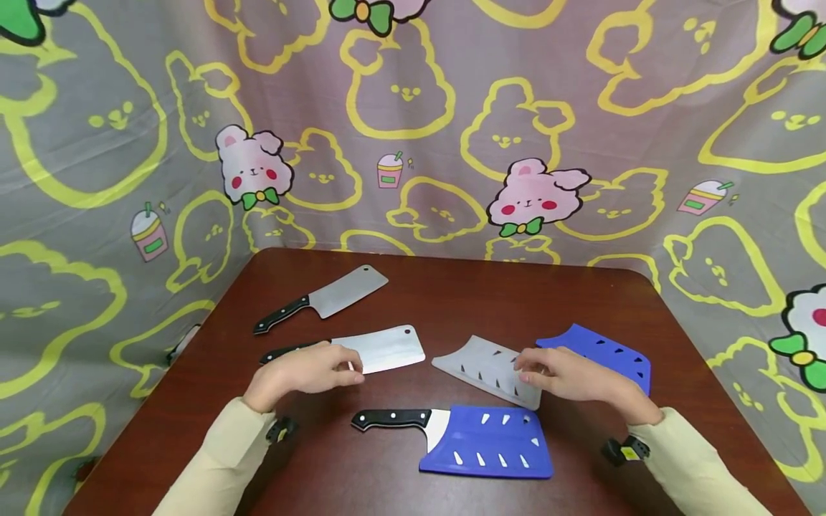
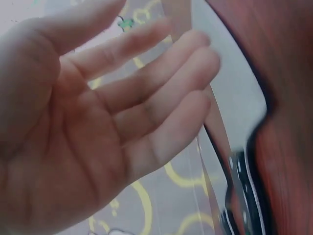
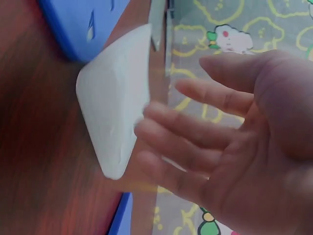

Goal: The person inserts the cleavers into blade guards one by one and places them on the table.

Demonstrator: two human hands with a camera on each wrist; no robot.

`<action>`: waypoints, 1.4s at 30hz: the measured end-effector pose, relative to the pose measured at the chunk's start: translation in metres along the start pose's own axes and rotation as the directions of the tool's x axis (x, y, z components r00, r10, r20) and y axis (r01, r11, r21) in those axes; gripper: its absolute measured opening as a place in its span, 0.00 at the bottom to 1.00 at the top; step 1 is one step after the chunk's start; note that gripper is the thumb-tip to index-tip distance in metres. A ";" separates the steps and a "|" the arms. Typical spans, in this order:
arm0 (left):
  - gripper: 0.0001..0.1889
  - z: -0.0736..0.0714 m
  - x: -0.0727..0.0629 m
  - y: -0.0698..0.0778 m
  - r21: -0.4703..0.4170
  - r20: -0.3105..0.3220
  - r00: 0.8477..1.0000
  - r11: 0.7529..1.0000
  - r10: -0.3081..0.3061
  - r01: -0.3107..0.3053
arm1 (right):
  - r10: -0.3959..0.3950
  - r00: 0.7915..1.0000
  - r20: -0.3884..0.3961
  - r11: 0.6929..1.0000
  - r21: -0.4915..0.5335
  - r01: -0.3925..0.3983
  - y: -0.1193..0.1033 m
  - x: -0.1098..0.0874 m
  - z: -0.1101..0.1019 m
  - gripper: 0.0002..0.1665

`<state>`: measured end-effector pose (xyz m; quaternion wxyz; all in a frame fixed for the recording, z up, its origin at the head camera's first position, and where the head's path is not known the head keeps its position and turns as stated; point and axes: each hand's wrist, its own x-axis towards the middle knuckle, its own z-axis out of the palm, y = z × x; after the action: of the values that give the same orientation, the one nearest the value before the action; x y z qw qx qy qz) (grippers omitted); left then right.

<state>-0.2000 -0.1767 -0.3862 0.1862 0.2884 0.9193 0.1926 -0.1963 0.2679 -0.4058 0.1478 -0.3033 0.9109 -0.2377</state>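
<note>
My left hand [image 1: 316, 369] hovers over a bare cleaver [image 1: 381, 347] with a black handle. Its fingers are loosely bent with nothing in them; the left wrist view shows the bare palm [image 2: 68, 132] beside the cleaver blade [image 2: 230, 78]. Over the right end of a white slotted blade cover [image 1: 480, 369] is my right hand [image 1: 568, 373], its fingers [image 3: 181, 127] relaxed and holding nothing. Nearer to me, a second cleaver lies with its black handle [image 1: 393, 418] to the left and its blade inside a blue slotted cover [image 1: 490, 448].
Another bare cleaver [image 1: 345, 292] lies farther back on the left of the brown table [image 1: 464, 294]. A second blue cover [image 1: 600, 347] rests beyond my right hand, partly hidden by it. A patterned cloth [image 1: 439, 165] hangs behind the table and at both sides.
</note>
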 end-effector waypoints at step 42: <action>0.15 -0.010 0.006 -0.074 0.162 -0.014 0.949 0.936 -0.315 0.313 | 0.197 0.975 -0.105 0.956 -0.200 -0.214 0.019 0.026 0.019 0.61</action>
<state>-0.2427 -0.2318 -0.4134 0.1962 0.1533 0.9649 0.0831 -0.2179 0.2588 -0.4347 0.1004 -0.2105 0.9629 -0.1361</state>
